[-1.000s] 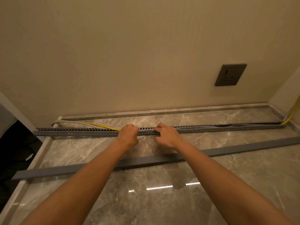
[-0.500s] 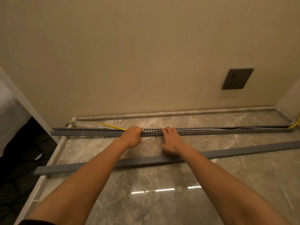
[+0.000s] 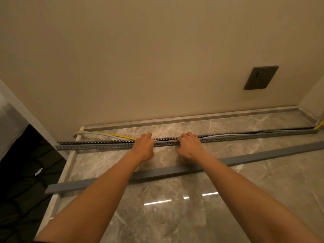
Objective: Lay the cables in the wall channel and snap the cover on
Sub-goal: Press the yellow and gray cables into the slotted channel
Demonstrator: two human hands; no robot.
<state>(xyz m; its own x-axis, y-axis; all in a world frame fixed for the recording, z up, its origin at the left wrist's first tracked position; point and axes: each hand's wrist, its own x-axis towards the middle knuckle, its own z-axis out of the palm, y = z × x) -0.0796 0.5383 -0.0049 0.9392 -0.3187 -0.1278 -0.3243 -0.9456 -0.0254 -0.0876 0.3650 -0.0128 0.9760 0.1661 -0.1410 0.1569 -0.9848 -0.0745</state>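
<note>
Grey channel (image 3: 98, 145): on the marble floor (image 3: 228, 207), cables (image 3: 112, 135) part-laid, left stretch outside.
Change: your right hand (image 3: 190, 146) has curled back onto the channel.
Hands: left hand (image 3: 143, 146) and right both curled narrow on the slotted wall, pressing cables.
Cover (image 3: 263, 154): loose, nearer you.

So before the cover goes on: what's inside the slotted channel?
Inside the slotted channel, grey cables and dark cables run right of the hands. The yellow cable enters at the left hand; both hands hide parts.
</note>
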